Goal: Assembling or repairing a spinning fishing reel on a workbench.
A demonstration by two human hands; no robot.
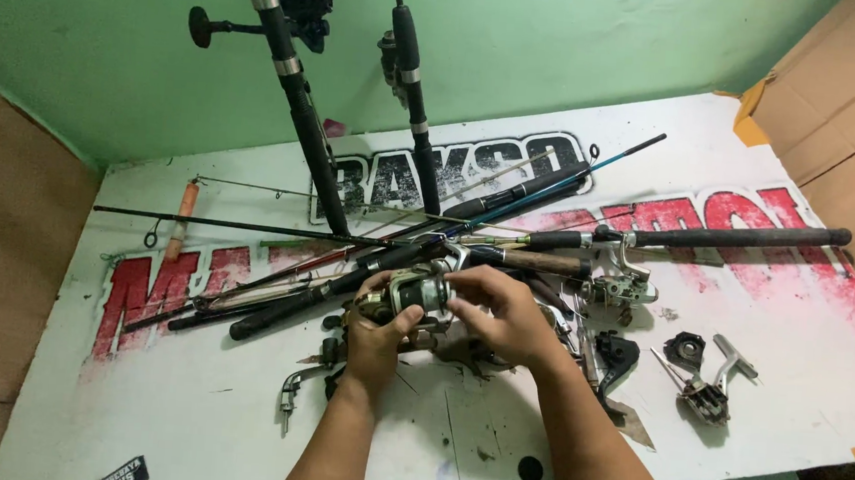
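On the far left of the white table [134, 420], an orange-handled rod piece [183, 215] is lying near the edge, and a bundle of dark fishing rods [344, 279] is spreading from there toward the right. Two more rods with reels [293, 80] are standing against the green wall [562, 39].

Moving to the centre, the left hand [372, 341] is cupping the underside of a fishing reel [416, 294], fingers wrapped closed around its body. The right hand [503, 310] is coming in from the right, its fingertips pinching the reel's spool end. The reel is sitting between both hands, just above the table, its spool axis running roughly left to right; both hands are touching it, the left carrying it.

Further right, a second silver reel [627, 282] is lying mounted on a rod, with loose reel parts [704, 380] beyond it.

The reel's lower half is hidden behind the fingers, and the small parts under the wrists are hard to make out.
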